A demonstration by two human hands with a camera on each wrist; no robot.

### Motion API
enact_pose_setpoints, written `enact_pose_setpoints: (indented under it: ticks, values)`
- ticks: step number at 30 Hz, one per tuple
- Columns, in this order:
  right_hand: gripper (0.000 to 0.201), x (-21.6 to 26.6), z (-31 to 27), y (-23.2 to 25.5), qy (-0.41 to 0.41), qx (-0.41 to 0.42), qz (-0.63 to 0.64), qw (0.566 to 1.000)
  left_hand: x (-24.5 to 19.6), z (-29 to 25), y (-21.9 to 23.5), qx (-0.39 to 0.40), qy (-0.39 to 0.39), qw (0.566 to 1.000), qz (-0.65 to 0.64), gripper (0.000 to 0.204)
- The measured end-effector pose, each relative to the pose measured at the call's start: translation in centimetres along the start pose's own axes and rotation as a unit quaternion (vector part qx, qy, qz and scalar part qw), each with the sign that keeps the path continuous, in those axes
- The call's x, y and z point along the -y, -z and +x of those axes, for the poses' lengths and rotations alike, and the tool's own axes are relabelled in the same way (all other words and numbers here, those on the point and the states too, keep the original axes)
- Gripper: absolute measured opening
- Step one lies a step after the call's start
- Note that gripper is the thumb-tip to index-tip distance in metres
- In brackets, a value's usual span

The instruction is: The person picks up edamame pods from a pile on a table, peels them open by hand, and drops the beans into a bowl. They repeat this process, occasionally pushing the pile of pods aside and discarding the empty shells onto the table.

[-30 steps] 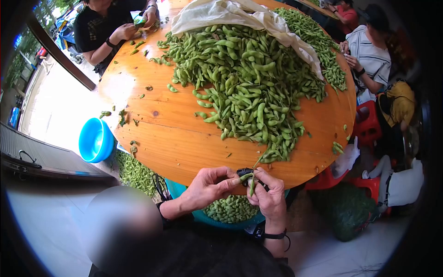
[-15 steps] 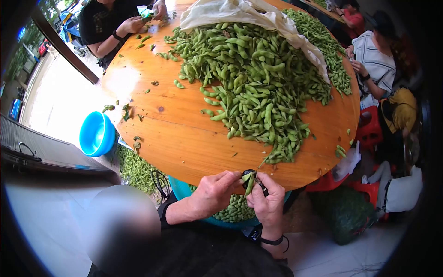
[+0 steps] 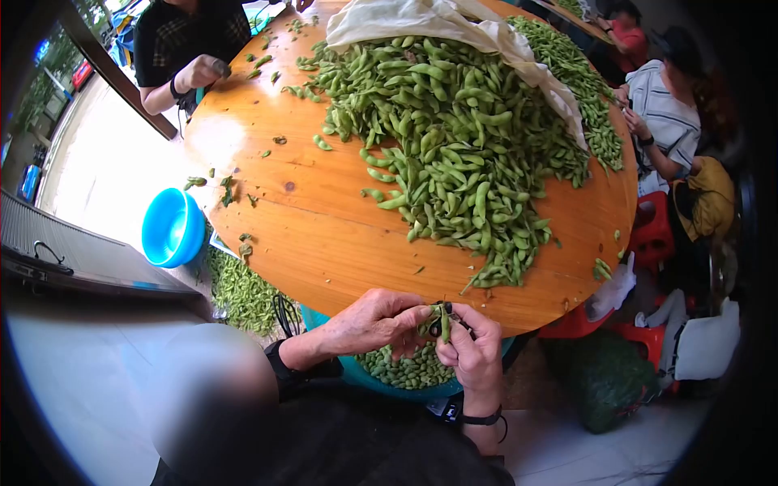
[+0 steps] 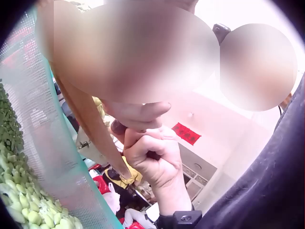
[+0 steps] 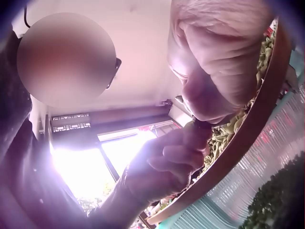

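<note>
At the near edge of the round wooden worktop [image 3: 308,243], both hands meet over a teal basket [image 3: 356,374] of trimmed pods. The left hand [image 3: 374,320] pinches a green soybean pod [image 3: 438,320] by its end, fingers curled round it, presenting it upright. The right hand [image 3: 472,350] is curled round a small dark cutter [image 3: 446,312], closed at the pod's tip. Holding the work just beyond the worktop's edge probably lets finished pods drop straight into the basket below. Farther across the worktop lies the big pod heap [image 3: 454,146], within reach, spilling from a white sack [image 3: 421,20].
</note>
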State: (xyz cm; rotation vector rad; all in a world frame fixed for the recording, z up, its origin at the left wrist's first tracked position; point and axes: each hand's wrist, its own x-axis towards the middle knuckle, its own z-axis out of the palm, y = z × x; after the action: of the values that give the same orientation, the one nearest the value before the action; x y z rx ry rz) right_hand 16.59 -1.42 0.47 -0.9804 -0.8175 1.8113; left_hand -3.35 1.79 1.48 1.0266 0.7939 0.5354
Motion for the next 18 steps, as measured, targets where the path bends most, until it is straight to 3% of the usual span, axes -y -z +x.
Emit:
enact_pose_setpoints:
  ticks: [2,3,4,5,7,11,12,14,15,16,17,18]
  values:
    - [0.019,-0.3,0.0,-0.3,0.004,-0.016,-0.027,0.999,-0.1,0.2,-0.3,-0.014,0.013,1.0,-0.003,0.034]
    - [0.018,-0.9,0.1,-0.4,0.095,-0.061,-0.195,0.974,0.3,0.4,-0.5,-0.014,0.013,1.0,-0.004,0.034]
    - [0.017,-1.4,0.1,-0.7,0.182,-0.103,-0.356,0.911,1.0,0.7,-1.0,-0.038,0.004,0.999,-0.029,0.031]
    - [0.017,-1.4,0.0,-1.1,0.181,-0.103,-0.356,0.911,1.5,0.8,-1.3,-0.062,-0.006,0.997,-0.055,0.028]
    - [0.017,-1.2,-0.1,-2.0,0.266,-0.152,-0.471,0.827,1.8,0.7,-1.7,-0.054,-0.004,0.997,-0.046,0.025]
    - [0.011,-1.3,0.4,-2.0,0.337,-0.155,-0.47,0.801,2.0,1.0,-2.8,-0.091,-0.021,0.98,-0.174,0.017]
    - [0.011,-1.5,0.3,-1.7,0.337,-0.155,-0.47,0.801,2.0,1.0,-3.0,-0.101,-0.026,0.974,-0.203,0.015]
    - [0.015,-1.7,0.1,-0.8,0.253,-0.134,-0.401,0.87,2.4,1.1,-2.9,-0.092,-0.027,0.969,-0.227,0.014]
    - [0.015,-1.2,-0.1,-0.9,0.254,-0.133,-0.401,0.87,2.6,1.0,-2.8,-0.084,-0.027,0.964,-0.252,0.013]
    - [0.014,-0.4,-0.3,-1.2,0.172,-0.112,-0.268,0.941,2.4,0.8,-2.6,-0.085,-0.027,0.964,-0.252,0.013]
    - [0.013,0.1,-0.3,-1.3,0.086,-0.088,-0.128,0.984,2.1,0.6,-2.4,-0.064,-0.005,0.967,-0.247,0.015]
    - [0.015,0.5,-0.1,-1.1,0.083,-0.077,-0.05,0.992,1.9,0.3,-2.1,-0.043,0.016,0.969,-0.242,0.019]
